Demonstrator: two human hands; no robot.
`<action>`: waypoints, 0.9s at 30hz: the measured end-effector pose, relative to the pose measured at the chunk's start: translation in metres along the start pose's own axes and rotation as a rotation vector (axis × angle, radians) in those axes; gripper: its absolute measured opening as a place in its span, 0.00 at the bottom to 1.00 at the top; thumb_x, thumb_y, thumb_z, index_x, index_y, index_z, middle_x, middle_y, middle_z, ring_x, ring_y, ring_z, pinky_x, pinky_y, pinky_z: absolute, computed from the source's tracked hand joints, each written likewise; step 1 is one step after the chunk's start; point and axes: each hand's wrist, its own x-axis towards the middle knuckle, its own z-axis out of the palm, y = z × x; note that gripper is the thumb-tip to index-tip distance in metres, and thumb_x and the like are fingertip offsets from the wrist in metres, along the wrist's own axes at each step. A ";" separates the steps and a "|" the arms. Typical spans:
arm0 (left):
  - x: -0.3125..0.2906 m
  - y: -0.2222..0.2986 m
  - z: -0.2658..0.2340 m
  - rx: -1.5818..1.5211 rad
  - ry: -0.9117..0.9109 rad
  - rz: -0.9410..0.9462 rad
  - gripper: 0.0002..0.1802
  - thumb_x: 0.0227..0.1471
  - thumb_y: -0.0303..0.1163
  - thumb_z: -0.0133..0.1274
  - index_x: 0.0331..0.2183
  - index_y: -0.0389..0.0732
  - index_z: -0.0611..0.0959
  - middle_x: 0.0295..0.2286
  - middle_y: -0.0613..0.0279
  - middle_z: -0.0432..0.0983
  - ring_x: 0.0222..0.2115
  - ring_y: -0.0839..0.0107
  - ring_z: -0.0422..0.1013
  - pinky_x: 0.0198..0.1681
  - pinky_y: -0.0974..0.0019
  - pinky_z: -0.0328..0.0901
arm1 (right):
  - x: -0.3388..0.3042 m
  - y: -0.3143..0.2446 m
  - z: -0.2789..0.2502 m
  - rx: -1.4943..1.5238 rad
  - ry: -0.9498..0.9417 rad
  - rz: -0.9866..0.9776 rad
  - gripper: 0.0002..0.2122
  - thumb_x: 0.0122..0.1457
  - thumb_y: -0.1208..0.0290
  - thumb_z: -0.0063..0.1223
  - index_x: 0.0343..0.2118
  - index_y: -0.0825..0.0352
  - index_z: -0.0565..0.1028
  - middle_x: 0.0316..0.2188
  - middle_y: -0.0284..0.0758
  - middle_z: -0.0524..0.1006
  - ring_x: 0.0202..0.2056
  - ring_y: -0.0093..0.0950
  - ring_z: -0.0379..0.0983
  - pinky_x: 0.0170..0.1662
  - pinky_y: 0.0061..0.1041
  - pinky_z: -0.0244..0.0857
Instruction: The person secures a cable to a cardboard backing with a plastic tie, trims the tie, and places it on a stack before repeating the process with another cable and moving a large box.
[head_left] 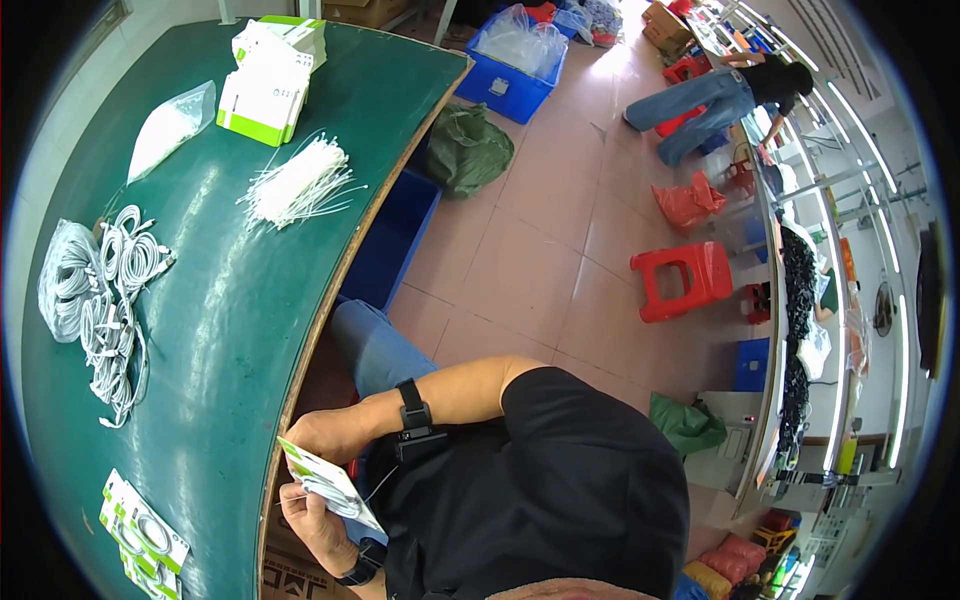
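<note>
Between my two hands, over the table's edge, is a white and green packaging card with a coiled grey cable (335, 482) on it. My left hand (318, 522), the lower one, pinches the card's near edge with thumb and fingers. A thin pale strip shows at those fingertips. My right hand (328, 434), the upper one, is curled against the card's other side; its fingertips are hidden behind the card. More carded cables (145, 535) lie on the table by my left hand. Farther along is a loose pile of white cable ties (300, 185).
The green table (215, 330) carries bundled grey cables (115, 290), a clear bag (172, 130) with white contents and stacked white-green cards (265, 90). Blue bins (515, 75), a green sack (468, 148) and a red stool (682, 280) stand on the floor. Another person (715, 95) bends over the far bench.
</note>
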 end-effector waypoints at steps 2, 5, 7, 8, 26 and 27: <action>-0.001 0.003 0.005 -0.006 -0.034 -0.029 0.21 0.51 0.35 0.74 0.35 0.40 0.76 0.33 0.63 0.78 0.35 0.73 0.75 0.44 0.70 0.70 | 0.000 0.003 -0.003 -0.021 -0.042 -0.049 0.07 0.53 0.73 0.68 0.34 0.65 0.81 0.31 0.37 0.81 0.34 0.37 0.80 0.39 0.34 0.73; 0.001 0.005 0.016 -0.010 -0.020 -0.043 0.23 0.49 0.36 0.76 0.35 0.40 0.76 0.32 0.63 0.78 0.34 0.74 0.75 0.43 0.71 0.69 | 0.002 0.007 -0.009 -0.070 -0.119 -0.143 0.07 0.51 0.72 0.69 0.33 0.64 0.83 0.30 0.36 0.82 0.34 0.35 0.80 0.39 0.33 0.73; -0.001 0.005 0.015 -0.011 -0.011 -0.053 0.23 0.47 0.37 0.77 0.34 0.40 0.76 0.32 0.63 0.79 0.34 0.75 0.74 0.43 0.71 0.68 | 0.004 0.008 -0.009 -0.002 -0.131 -0.141 0.08 0.50 0.71 0.69 0.34 0.63 0.84 0.31 0.35 0.82 0.34 0.34 0.80 0.38 0.32 0.73; 0.000 0.004 0.012 -0.008 -0.019 -0.041 0.23 0.48 0.36 0.76 0.34 0.40 0.76 0.32 0.63 0.79 0.34 0.75 0.75 0.43 0.71 0.68 | 0.005 0.008 -0.009 0.029 -0.135 -0.139 0.08 0.50 0.71 0.70 0.34 0.62 0.85 0.32 0.35 0.83 0.34 0.34 0.81 0.38 0.32 0.73; -0.013 0.047 0.037 0.946 0.285 0.197 0.14 0.44 0.27 0.73 0.32 0.34 0.84 0.32 0.58 0.84 0.33 0.70 0.80 0.39 0.66 0.72 | -0.015 -0.071 -0.037 -0.302 0.334 -0.329 0.11 0.54 0.81 0.66 0.40 0.67 0.83 0.32 0.39 0.81 0.29 0.34 0.79 0.32 0.30 0.73; -0.007 0.046 0.038 0.972 0.243 0.233 0.14 0.45 0.27 0.72 0.33 0.34 0.84 0.31 0.57 0.84 0.33 0.68 0.81 0.38 0.66 0.73 | -0.018 -0.072 -0.030 -0.367 0.235 -0.309 0.11 0.53 0.80 0.67 0.40 0.67 0.82 0.31 0.38 0.81 0.29 0.34 0.79 0.31 0.31 0.72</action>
